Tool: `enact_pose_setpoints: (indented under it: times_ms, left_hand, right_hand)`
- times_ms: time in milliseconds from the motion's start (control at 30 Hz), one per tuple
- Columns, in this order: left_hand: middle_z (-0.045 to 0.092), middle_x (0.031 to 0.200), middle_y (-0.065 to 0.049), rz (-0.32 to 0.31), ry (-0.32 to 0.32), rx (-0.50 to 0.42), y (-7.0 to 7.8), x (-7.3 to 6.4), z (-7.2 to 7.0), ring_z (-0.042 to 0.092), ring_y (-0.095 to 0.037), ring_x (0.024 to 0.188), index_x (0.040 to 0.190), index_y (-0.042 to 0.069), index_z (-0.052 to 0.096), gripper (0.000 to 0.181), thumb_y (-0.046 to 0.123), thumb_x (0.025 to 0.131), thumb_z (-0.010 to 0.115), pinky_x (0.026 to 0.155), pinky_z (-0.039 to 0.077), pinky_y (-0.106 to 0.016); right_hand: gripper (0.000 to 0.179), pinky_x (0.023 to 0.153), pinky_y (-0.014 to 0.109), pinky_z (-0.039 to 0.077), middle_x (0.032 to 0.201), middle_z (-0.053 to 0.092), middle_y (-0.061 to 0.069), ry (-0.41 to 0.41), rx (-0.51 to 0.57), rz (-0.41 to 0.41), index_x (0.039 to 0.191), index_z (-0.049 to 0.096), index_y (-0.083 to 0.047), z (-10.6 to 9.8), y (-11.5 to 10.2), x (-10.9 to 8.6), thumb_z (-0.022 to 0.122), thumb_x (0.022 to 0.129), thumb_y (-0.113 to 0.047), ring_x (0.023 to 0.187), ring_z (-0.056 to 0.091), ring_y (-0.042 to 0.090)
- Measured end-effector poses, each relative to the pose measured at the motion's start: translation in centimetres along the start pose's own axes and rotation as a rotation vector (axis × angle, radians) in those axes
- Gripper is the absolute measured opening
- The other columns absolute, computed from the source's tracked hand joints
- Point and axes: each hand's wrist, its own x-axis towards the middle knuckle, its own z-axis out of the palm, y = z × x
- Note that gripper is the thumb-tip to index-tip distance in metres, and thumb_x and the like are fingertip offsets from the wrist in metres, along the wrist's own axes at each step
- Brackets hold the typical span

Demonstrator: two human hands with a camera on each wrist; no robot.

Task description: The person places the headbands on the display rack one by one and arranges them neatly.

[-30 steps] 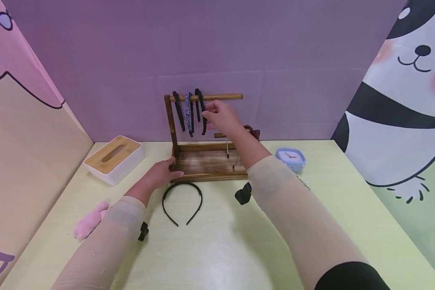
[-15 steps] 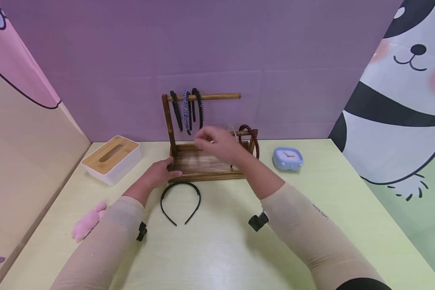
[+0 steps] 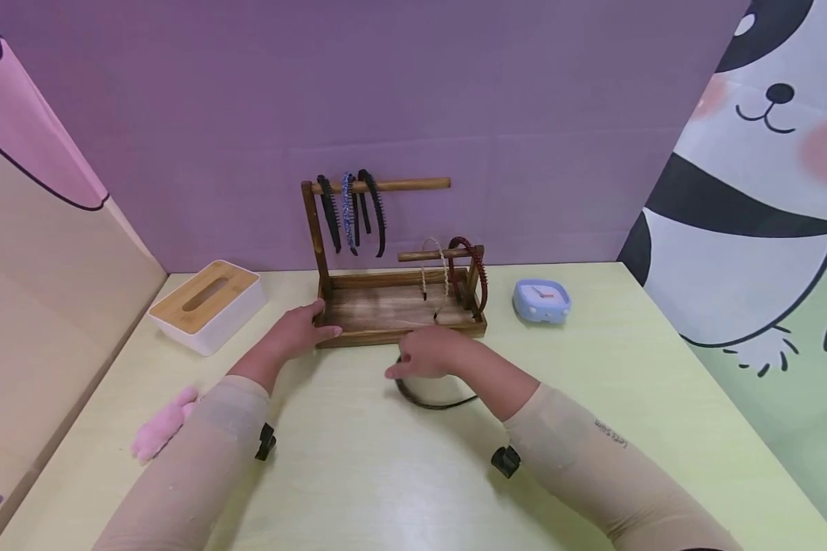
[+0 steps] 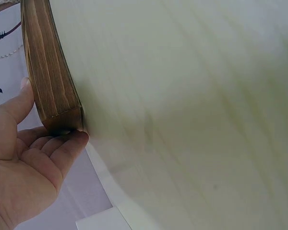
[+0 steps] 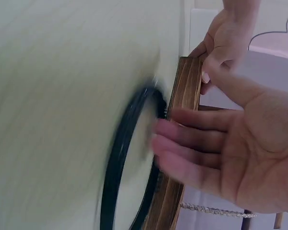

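A wooden headband rack (image 3: 368, 338) stands at the back of the table. At its left end, my left hand (image 3: 291, 334) grips the tray's corner, thumb over the rim and fingers outside, as the left wrist view shows on the wooden end (image 4: 48, 62). In front of the tray, my right hand (image 3: 436, 353) is over a black toothed headband (image 3: 429, 405). In the right wrist view its fingertips (image 5: 164, 155) overlap the headband (image 5: 116, 158), thumb apart; the exact contact is blurred. Black headbands (image 3: 372, 203) and a blue glittery headband (image 3: 348, 214) hang on the upper bar.
A dark red headband (image 3: 481, 279) and a thin pale headband (image 3: 445, 268) hang on the lower bar. To the right is a blue clock (image 3: 541, 301). A tissue box (image 3: 207, 302) and a pink plush toy (image 3: 164, 425) lie left.
My right hand has left the upper bar and come down in front of the tray. The black headband on the table has shifted right and turned. My left hand stays on the rack.
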Motion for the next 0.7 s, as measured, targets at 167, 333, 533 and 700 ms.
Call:
enact_pose_setpoints:
  times_ms: [167,333,533,700]
  left_hand:
    - [0.023,0.160,-0.021,-0.002,0.005,-0.004,0.1,-0.2,-0.1,0.023,-0.040,0.147,0.157,0.004,0.017,0.081,0.042,0.098,0.058,0.119,0.024,-0.052]
    - [0.023,0.160,-0.022,-0.003,0.006,-0.001,0.2,-0.3,-0.1,0.022,-0.040,0.147,0.157,0.004,0.017,0.081,0.041,0.098,0.058,0.119,0.023,-0.052]
    - [0.022,0.161,-0.020,-0.019,-0.002,-0.016,0.0,-0.2,-0.2,0.021,-0.039,0.148,0.158,0.005,0.015,0.083,0.043,0.098,0.058,0.120,0.023,-0.052]
    - [0.022,0.161,-0.021,-0.014,-0.003,-0.029,0.1,-0.2,-0.2,0.021,-0.039,0.148,0.158,0.005,0.015,0.082,0.041,0.098,0.059,0.120,0.023,-0.052]
  right_hand:
    - [0.039,0.070,0.031,0.049,0.087,0.061,-0.003,-0.184,0.008,0.053,0.104,0.055,-0.020,0.7,-0.7,-1.2,0.079,0.082,-0.042,0.071,0.062,0.017]
    - [0.056,0.072,0.031,0.046,0.082,0.059,-0.005,-0.181,-0.012,0.027,0.122,0.043,-0.026,1.9,-1.5,-2.0,0.082,0.082,-0.023,0.072,0.051,0.012]
    - [0.035,0.071,0.029,0.047,0.083,0.059,-0.008,-0.094,-0.080,-0.034,0.104,0.049,-0.022,2.4,-1.4,-2.0,0.078,0.085,-0.019,0.073,0.053,0.012]
    - [0.025,0.072,0.028,0.047,0.084,0.058,-0.009,-0.050,-0.052,-0.093,0.095,0.054,-0.024,1.1,-1.1,-2.7,0.076,0.085,-0.018,0.079,0.054,0.011]
